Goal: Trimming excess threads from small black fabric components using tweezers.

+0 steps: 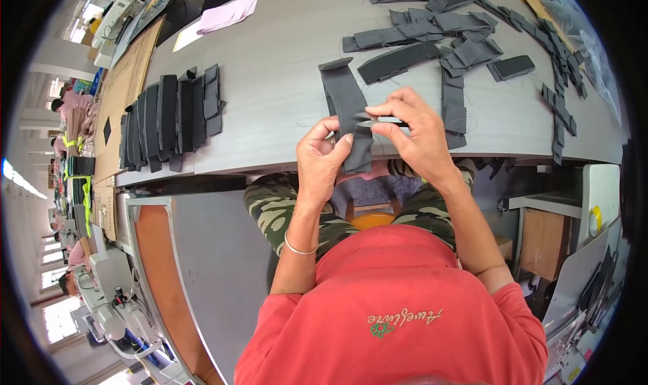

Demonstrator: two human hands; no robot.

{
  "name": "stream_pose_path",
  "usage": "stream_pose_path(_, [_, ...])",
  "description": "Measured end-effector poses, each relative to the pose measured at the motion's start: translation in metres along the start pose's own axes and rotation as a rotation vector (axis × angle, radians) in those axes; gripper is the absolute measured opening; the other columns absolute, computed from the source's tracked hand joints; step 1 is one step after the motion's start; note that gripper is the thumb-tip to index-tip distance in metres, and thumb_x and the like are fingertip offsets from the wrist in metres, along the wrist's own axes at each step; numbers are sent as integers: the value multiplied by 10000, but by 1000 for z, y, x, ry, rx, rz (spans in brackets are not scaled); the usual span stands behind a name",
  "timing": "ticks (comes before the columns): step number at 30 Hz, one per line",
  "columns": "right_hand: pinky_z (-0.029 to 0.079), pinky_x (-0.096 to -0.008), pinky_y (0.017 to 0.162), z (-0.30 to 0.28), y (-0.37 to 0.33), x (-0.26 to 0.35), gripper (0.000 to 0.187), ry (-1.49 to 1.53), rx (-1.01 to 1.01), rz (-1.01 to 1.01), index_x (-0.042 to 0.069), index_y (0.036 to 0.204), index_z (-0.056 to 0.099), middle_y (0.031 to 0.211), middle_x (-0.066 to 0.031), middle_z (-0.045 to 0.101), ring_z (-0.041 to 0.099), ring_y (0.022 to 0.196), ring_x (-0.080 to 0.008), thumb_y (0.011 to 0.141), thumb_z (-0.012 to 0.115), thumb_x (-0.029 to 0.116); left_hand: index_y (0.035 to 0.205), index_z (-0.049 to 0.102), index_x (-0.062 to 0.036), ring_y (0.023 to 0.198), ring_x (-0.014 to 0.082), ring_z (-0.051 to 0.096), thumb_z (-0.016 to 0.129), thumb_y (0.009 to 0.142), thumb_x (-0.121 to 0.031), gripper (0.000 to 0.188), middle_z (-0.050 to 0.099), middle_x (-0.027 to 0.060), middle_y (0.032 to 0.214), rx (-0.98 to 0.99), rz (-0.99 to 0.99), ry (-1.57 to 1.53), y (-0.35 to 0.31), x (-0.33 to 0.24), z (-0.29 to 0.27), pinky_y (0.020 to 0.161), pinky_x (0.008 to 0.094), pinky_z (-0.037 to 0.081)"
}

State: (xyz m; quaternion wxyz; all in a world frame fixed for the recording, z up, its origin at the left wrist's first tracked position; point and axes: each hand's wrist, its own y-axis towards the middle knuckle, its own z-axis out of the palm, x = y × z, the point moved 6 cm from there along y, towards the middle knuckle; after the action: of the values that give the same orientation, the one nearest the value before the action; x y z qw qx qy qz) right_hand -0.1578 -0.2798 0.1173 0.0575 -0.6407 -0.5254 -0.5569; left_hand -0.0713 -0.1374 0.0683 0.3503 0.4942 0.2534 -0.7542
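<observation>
A dark grey fabric strip [344,91] is held upright-slanting over the table's near edge, its lower end hanging just past it. My left hand [320,152] is closed on the strip's lower part, thumb on top and fingers behind. My right hand [415,128] pinches small thread snips [367,123] with a dark handle and pointed metal tips. The tips touch or nearly touch the strip's right edge; the fingers hide most of the tool. Just beyond, another dark grey fabric piece [398,61] lies on the table.
A row of stacked dark fabric pieces [169,115] lies on the left of the grey table [270,61]. Several loose strips [466,23] with stray threads spread over the far right. Pink sheets [229,13] lie at the far left. Cardboard [125,94] borders the table's left side.
</observation>
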Motion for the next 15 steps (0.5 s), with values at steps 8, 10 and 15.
stream_pose_path(8, [425, -341, 638, 16, 4, 10, 180, -189, 95, -134, 125, 925, 696, 850, -39, 570, 581, 720, -216, 748, 706, 154, 1056, 580, 43, 742, 68, 601, 574, 878, 45, 178, 623, 62, 947, 10, 34, 62, -1, -6, 3, 580, 210, 544])
stream_pose_path(10, [420, -340, 643, 15, 3, 13, 182, -249, 97, -191, 129, 921, 697, 859, -38, 571, 583, 724, -214, 741, 708, 152, 1028, 579, 43, 735, 57, 588, 582, 876, 32, 152, 616, 60, 970, 46, -131, -23, -6, -5, 7, 571, 204, 539])
stream_pose_path(15, [429, -336, 674, 10, 5, 0, 197, -45, 87, -73, 127, 933, 697, 889, -36, 556, 579, 748, -213, 739, 722, 156, 995, 582, 38, 781, 50, 574, 589, 868, 29, 127, 604, 38, 1039, 57, -95, 62, -5, -1, 0, 618, 191, 505])
